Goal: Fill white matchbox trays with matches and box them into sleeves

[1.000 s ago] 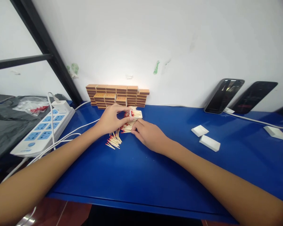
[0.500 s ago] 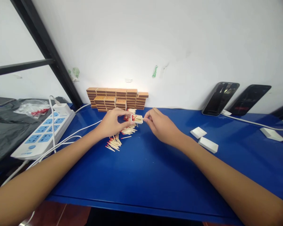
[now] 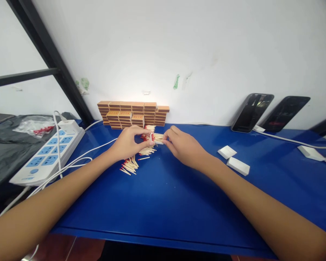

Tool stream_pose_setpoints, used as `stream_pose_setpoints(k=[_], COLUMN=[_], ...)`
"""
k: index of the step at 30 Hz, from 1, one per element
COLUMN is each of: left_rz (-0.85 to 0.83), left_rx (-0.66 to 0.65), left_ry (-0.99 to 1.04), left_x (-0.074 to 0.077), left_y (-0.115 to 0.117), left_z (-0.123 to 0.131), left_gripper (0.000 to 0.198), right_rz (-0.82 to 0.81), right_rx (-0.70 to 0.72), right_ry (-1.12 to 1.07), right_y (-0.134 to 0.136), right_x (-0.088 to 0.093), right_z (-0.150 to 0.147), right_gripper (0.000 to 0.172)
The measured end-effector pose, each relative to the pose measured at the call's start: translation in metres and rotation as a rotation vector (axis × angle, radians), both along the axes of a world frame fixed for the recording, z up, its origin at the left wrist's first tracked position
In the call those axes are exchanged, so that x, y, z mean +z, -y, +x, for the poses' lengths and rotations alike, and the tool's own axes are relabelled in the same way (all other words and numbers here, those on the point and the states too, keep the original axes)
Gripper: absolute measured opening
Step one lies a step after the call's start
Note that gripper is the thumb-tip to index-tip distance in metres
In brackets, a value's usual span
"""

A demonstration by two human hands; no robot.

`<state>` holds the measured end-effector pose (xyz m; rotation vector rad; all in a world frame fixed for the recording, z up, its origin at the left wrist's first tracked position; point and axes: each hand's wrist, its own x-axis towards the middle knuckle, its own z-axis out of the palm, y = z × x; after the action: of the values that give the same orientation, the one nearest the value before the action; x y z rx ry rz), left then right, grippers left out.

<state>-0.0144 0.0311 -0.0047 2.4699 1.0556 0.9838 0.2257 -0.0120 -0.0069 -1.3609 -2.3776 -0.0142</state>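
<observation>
My left hand (image 3: 129,143) pinches a small white matchbox tray (image 3: 155,138) filled with red-tipped matches, held just above the blue table (image 3: 163,203). My right hand (image 3: 182,146) is closed on the tray's right end, fingertips against the matches in it. A loose pile of matches (image 3: 134,159) lies on the table under and in front of my left hand. Behind the hands, a stack of brown matchboxes (image 3: 133,113) stands against the white wall.
Two white matchbox trays (image 3: 233,159) lie to the right of my right hand. Two dark phones (image 3: 268,110) lean on the wall at the back right, with white cables and a charger (image 3: 311,152). A white power strip (image 3: 47,150) with cables lies at the left.
My right hand rose from the match pile on the table and came to the right end of the tray, which my left hand has kept holding. The camera view shifted slightly.
</observation>
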Motion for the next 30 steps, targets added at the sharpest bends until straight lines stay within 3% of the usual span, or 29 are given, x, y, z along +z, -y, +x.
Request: stream_pose_setpoints(k=[9, 14, 18, 21, 24, 30], left_rz=[0.008, 0.067, 0.124, 0.167, 0.186, 0.207], left_rx=[-0.085, -0.231, -0.22, -0.231, -0.305, -0.359], left_ry=[0.001, -0.142, -0.241, -0.232, -0.18, -0.194], left_x=[-0.001, -0.003, -0.005, -0.003, 0.001, 0.0], left_y=[0.012, 0.026, 0.032, 0.036, 0.039, 0.039], left_z=[0.008, 0.017, 0.019, 0.019, 0.019, 0.022], left_gripper=[0.033, 0.033, 0.04, 0.041, 0.026, 0.02], right_rz=[-0.039, -0.094, -0.14, -0.116, -0.087, -0.069], right_rx=[0.101, 0.093, 0.085, 0.153, 0.218, 0.237], right_ry=[-0.187, -0.312, -0.347, -0.326, -0.281, -0.273], right_y=[0.009, 0.023, 0.031, 0.032, 0.034, 0.04], right_x=[0.035, 0.009, -0.014, -0.018, -0.018, -0.018], right_z=[0.022, 0.041, 0.043, 0.041, 0.041, 0.039], right_gripper=[0.008, 0.008, 0.009, 0.011, 0.016, 0.018])
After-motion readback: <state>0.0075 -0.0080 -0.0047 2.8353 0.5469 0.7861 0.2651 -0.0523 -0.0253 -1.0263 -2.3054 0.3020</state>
